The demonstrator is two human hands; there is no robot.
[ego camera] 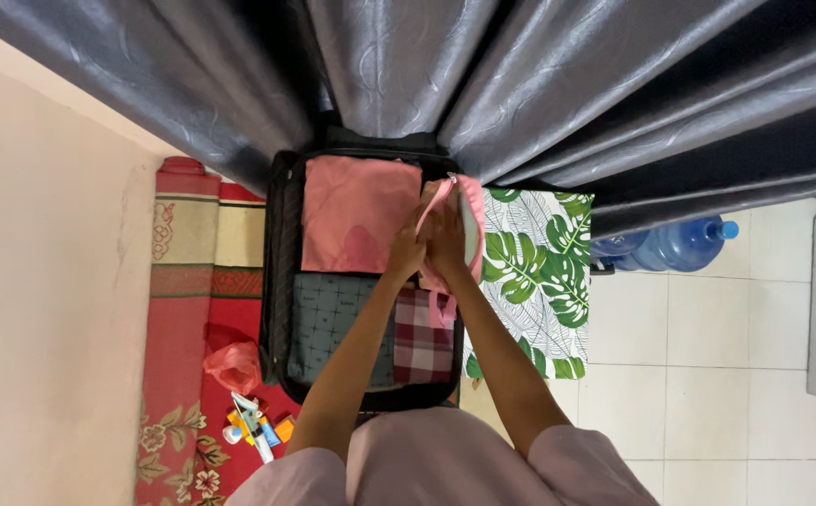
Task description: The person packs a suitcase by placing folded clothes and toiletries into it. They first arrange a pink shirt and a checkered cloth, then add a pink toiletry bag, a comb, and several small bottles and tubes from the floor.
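**Pink pouch going into the open suitcase**

Nearest, both arms are reaching forward over the black suitcase (281, 281). The left hand (408, 251) and right hand (445, 239) are pressing together on a pink zipped pouch (469, 220), each grip closing on its near edge. The pouch is standing at the case's right side, above a checked cloth (424, 337) and beside a folded pink garment (356, 225). Seating it flat seems the step in hand, calling for a downward push. Beyond, a grey curtain (520, 84) is hanging.
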